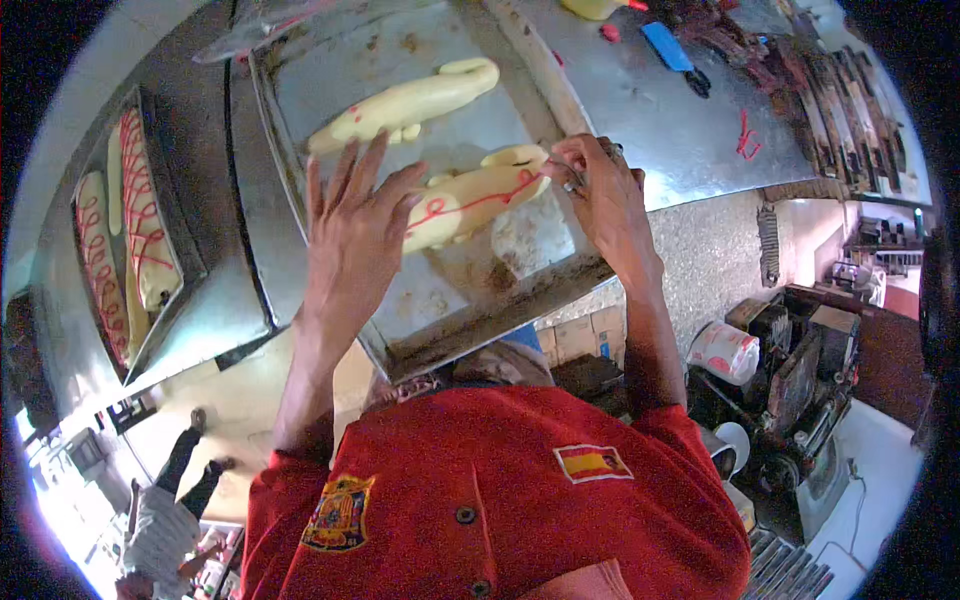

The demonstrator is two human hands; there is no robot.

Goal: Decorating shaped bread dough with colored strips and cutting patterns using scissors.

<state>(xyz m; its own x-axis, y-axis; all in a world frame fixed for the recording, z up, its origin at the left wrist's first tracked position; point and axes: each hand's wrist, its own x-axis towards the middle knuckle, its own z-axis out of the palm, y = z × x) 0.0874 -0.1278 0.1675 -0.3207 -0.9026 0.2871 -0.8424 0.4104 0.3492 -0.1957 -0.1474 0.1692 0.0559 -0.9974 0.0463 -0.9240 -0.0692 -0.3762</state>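
Two pale, long dough figures with curled tails lie on a worn metal baking tray. The farther dough figure point(400, 108) has small red dots at its left end. Along the nearer dough figure point(470, 205) runs a thin, wavy red dough strip point(460, 207). My left hand point(355, 205) is open, fingers spread over that figure's left end, which it partly hides. At the tail end, my right hand point(600, 185) pinches with thumb and forefinger where the red strip meets the fingertips; the strip's very end is hidden.
A smaller tray point(185, 250) at the left holds dough pieces with looped red strips. On the metal table's right lie a blue scraper point(668, 47), red dough scraps point(746, 137) and stacked dark metal pans point(850, 120). Machinery point(800, 400) stands lower right; another person point(165, 520) is lower left.
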